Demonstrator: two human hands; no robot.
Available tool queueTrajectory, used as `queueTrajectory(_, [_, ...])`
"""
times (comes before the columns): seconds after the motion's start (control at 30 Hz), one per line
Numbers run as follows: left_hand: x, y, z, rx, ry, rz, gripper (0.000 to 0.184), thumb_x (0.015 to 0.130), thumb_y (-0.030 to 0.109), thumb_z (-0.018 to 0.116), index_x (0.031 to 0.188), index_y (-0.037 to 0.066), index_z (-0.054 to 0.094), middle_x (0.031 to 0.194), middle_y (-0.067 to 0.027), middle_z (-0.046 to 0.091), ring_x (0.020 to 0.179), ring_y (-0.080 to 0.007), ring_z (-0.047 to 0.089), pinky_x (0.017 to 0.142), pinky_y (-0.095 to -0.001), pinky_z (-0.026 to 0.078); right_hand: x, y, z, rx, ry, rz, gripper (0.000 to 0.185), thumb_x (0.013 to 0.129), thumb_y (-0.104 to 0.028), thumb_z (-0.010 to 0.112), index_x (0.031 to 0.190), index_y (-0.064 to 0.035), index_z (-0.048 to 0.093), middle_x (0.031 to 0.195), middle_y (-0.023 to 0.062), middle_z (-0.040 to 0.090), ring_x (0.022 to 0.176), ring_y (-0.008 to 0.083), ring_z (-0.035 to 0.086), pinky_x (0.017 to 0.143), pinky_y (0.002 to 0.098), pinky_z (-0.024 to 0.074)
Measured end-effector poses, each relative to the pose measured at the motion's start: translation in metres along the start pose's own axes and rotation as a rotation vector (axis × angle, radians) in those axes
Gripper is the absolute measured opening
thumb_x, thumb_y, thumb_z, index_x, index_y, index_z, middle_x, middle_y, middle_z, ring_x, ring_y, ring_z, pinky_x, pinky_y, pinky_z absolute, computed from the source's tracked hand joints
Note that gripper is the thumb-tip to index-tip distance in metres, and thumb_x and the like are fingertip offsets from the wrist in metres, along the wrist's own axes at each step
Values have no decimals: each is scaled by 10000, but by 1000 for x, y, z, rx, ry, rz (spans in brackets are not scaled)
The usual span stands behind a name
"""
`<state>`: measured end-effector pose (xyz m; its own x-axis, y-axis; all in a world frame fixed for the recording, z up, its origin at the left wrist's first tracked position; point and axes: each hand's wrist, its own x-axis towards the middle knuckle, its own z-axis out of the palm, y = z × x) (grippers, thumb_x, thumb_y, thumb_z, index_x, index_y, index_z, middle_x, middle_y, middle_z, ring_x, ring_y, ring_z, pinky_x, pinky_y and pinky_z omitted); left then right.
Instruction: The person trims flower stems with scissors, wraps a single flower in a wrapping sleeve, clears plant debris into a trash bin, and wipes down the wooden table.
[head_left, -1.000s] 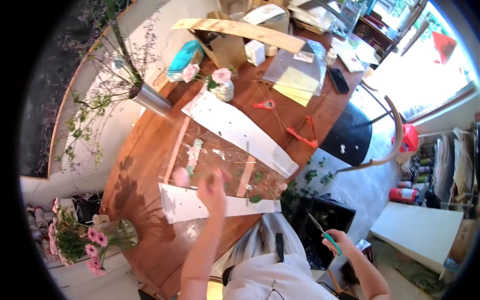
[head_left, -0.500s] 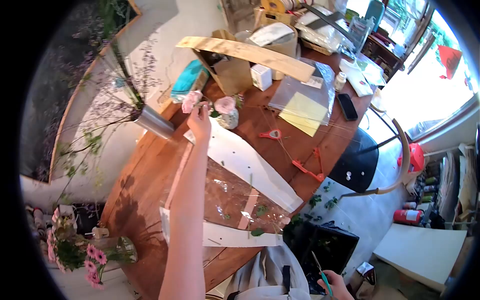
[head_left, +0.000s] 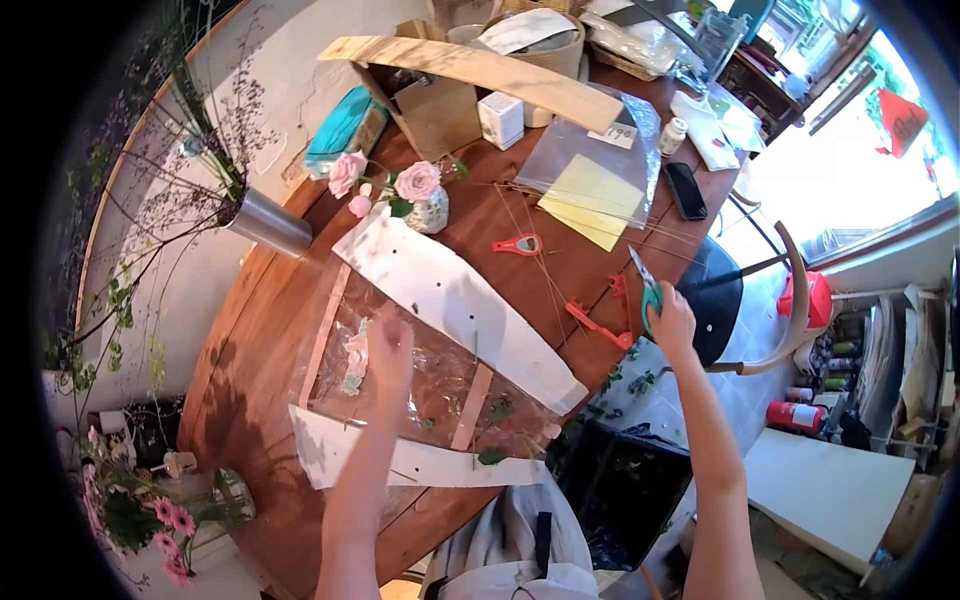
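Head view: one pair of scissors (head_left: 651,296), teal-handled, in the right hand (head_left: 672,318), above the table (head_left: 240,345) near its edge, blades pointing away from the person; fingers closed round the handles. Judged light, stiff and hard, sharp toward the tip; best taken by the handles, clear of the blades. One left hand (head_left: 390,345), blurred, over the clear film (head_left: 436,352), just beside some pastel pieces (head_left: 354,360); fingers look curled, but whether they pinch anything cannot be told. Film: crinkled, lying between two white panels (head_left: 465,295); probably thin, soft and slippery, better gripped by a panel than by its middle. Pastel pieces: seemingly light and fragile, to be lifted by the edges. Also listed: pink roses (head_left: 417,181) in a vase (head_left: 431,213), beyond the upper panel; one red tool (head_left: 518,244), flat on the table.
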<state>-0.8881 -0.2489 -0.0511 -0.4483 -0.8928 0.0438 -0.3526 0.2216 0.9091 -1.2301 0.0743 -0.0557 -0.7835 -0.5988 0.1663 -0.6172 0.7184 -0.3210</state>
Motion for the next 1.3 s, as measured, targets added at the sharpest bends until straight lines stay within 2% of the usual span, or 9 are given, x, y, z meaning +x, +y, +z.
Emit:
queueTrajectory(0.1, [-116, -22, -57, 9, 72, -291, 389, 812, 23, 627, 1180, 25, 500, 1030, -61, 517, 859, -135, 517, 745, -274, 455, 34, -2, 13, 34, 14, -91, 313, 781, -150, 633, 1068, -63, 541, 934, 162, 579, 931, 360, 552, 792, 439, 461])
queueTrajectory(0.27, [-266, -131, -125, 204, 752, -590, 403, 796, 67, 654, 1164, 53, 489, 952, -29, 539, 815, -141, 522, 685, -319, 457, 6, -57, 6, 83, 15, -228, 204, 790, -152, 637, 961, -49, 597, 952, 154, 568, 946, 355, 529, 823, 412, 445])
queueTrajectory(0.37, [-248, -96, -154, -320, 777, -1091, 407, 783, 73, 675, 1145, 42, 491, 964, -43, 566, 819, -137, 530, 626, -346, 443, -68, -108, 17, 314, -296, 19, 218, 764, -172, 670, 925, -41, 603, 941, 146, 585, 875, 358, 549, 796, 424, 442])
queueTrajectory(0.5, [-202, -121, -141, -295, 885, -1014, 247, 759, 75, 684, 952, 45, 534, 802, -29, 570, 680, -143, 521, 581, -316, 417, -119, -156, 47, 281, -271, 139, 191, 725, -146, 684, 867, -35, 619, 910, 136, 604, 857, 341, 559, 780, 430, 441])
queueTrajectory(0.73, [-173, -84, -117, 336, 404, -571, 251, 804, 167, 640, 1005, 18, 642, 970, -144, 653, 824, -285, 615, 742, -384, 485, -119, -222, 24, 298, -205, -497, 163, 728, -48, 556, 870, -61, 635, 1199, 163, 527, 1166, 405, 444, 935, 516, 381])
queueTrajectory(0.87, [-192, -92, -52, 559, 85, -265, 318, 805, 211, 594, 1067, 33, 628, 1159, -181, 583, 1082, -373, 524, 941, -453, 404, -157, -237, 46, 265, -545, -832, 128, 748, -81, 570, 864, -74, 622, 1408, 161, 348, 1329, 449, 231, 1015, 645, 256])
queueTrajectory(1.0, [-185, -7, -46, 811, -319, 260, 315, 738, 82, 568, 1053, 73, 570, 1322, -112, 473, 1293, -349, 365, 1038, -570, 261, -203, -256, 35, 256, -578, -819, 434, 684, -238, 675, 1049, -41, 547, 1394, 192, 345, 1315, 445, 259, 991, 630, 284])
queueTrajectory(1.2, [-242, -18, -17, 242, -643, 260, 215, 704, 41, 537, 919, 37, 545, 1068, -164, 575, 1044, -341, 527, 858, -528, 393, -261, -240, 5, 160, -635, -389, 888, 604, -268, 750, 1357, -56, 330, 1205, 178, 445, 1135, 376, 430, 838, 494, 415])
queueTrajectory(1.3, [-318, -16, 17, -4, -832, 210, 263, 675, 25, 523, 935, 21, 564, 893, -183, 598, 882, -374, 568, 776, -447, 459, -347, -185, 7, 222, -443, -147, 661, 646, -152, 703, 1252, -65, 453, 1024, 146, 531, 968, 326, 534, 775, 396, 480])
